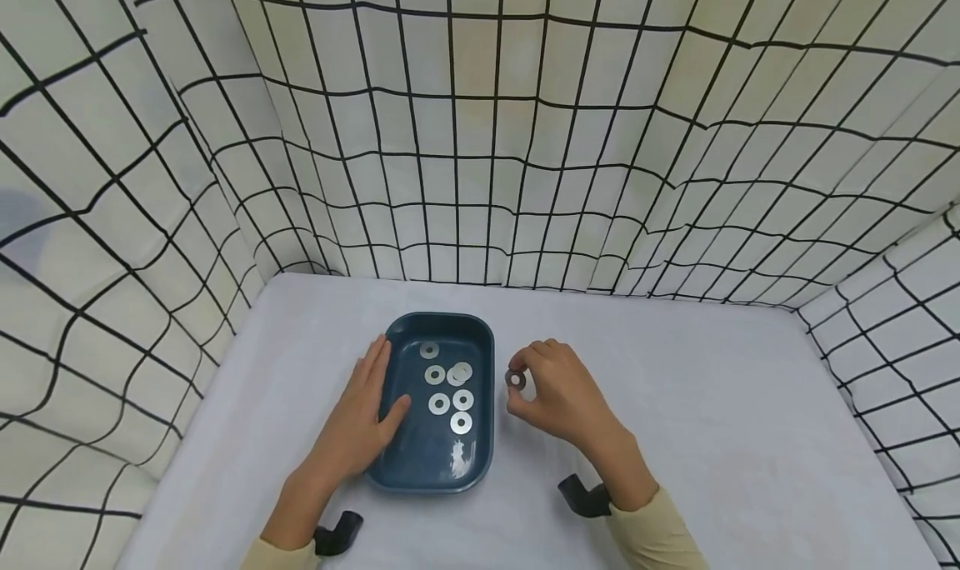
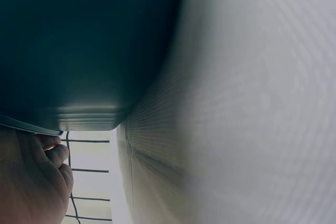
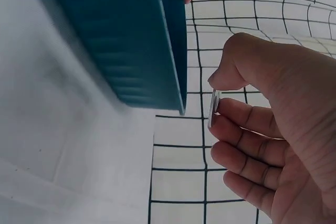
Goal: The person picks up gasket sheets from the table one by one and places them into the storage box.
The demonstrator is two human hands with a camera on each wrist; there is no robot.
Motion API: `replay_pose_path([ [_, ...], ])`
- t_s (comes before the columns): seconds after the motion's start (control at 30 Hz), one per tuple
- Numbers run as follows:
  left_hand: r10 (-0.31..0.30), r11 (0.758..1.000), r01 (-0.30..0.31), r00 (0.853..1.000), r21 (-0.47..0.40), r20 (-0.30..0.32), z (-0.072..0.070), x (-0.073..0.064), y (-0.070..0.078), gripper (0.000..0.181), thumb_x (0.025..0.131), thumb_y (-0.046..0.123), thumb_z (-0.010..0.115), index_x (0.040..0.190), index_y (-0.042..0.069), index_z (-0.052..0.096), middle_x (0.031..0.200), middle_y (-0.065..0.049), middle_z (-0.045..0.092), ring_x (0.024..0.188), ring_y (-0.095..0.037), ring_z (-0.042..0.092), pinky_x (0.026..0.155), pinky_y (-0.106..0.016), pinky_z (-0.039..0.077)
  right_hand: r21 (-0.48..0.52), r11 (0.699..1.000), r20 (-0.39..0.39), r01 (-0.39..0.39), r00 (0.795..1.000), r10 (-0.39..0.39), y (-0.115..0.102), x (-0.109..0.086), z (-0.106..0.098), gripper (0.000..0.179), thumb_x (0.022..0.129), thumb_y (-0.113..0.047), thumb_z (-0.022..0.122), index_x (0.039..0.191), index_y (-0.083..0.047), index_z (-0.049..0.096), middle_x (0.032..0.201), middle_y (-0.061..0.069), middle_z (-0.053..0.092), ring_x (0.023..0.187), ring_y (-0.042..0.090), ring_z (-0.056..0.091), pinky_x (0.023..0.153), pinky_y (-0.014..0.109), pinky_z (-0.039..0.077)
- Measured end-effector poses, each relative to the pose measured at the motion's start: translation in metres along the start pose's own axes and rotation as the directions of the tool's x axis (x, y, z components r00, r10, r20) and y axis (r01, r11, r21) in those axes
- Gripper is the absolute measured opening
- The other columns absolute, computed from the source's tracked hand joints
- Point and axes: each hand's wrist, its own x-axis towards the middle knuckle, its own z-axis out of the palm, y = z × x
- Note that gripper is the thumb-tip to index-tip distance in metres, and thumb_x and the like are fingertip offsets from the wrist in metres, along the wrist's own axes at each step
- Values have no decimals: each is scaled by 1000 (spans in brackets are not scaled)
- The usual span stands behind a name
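A dark blue tray (image 1: 420, 470) lies on the white cloth, with several flat metal washers (image 1: 438, 403) on its bottom. Two of these overlap near the tray's right side. My left hand (image 1: 360, 424) rests on the left rim, fingers stretched along it and thumb over the inside. Just right of the tray, my right hand (image 1: 558, 391) pinches one washer (image 1: 515, 379) between thumb and fingers. The right wrist view shows this washer (image 3: 213, 107) edge-on, beside the tray's wall (image 3: 121, 40). The left wrist view looks along the tray's outer side (image 2: 89, 51).
A white tabletop (image 1: 712, 420) spreads under everything. Behind it and at both sides stands a black wire grid (image 1: 487, 166) with white cloth behind. Black wrist mounts (image 1: 583, 497) stick out below both wrists.
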Motion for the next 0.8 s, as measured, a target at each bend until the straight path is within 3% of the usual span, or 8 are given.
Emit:
replay_pose_path([
  [0.27, -3, 1000, 3, 1000, 4, 1, 2, 0, -2, 88, 104, 32, 62, 171, 9, 10, 181, -12, 7, 167, -40, 12, 136, -57, 14, -42, 993, 3, 107, 994, -107, -13, 12, -9, 15, 83, -20, 83, 94, -14, 76, 86, -5, 71, 85, 13, 60, 92, 36, 57],
  [0.8, -2, 1000, 2, 1000, -3, 12, 1, 3, -2, 88, 105, 30, 62, 171, 9, 8, 181, -12, 6, 167, -41, 12, 135, -61, 15, -27, 979, 77, 202, 977, -199, -39, 33, -15, 20, 85, -24, 81, 103, -16, 78, 97, -4, 74, 94, 14, 62, 98, 35, 55],
])
